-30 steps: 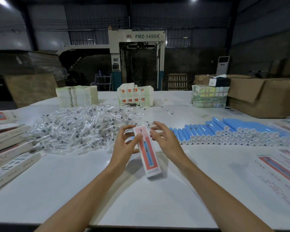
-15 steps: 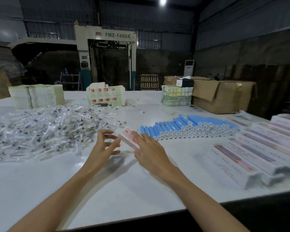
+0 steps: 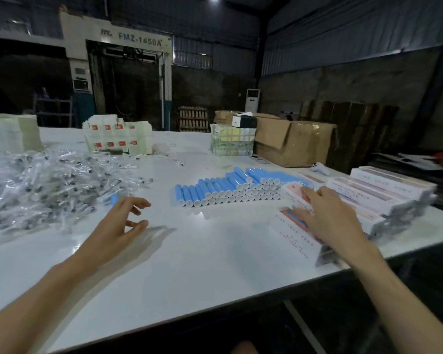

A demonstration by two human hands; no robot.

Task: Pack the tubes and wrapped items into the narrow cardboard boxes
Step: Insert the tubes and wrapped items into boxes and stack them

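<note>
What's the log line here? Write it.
left hand: open, over table | right hand: on narrow box, right side | blue tubes: stacked, untouched

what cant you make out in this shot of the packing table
Head view: print on the narrow boxes is motion-blurred and too small to read.
The box top under the right hand is covered by that hand.
The pile of wrapped items is cut off by the left edge; contents too small.
A blue thing behind the left hand is partly hidden by that hand.

The heap of clear-wrapped items (image 3: 41, 185) is cut off leftward, and print on the narrow white cardboard boxes (image 3: 379, 191) is blurred.
</note>
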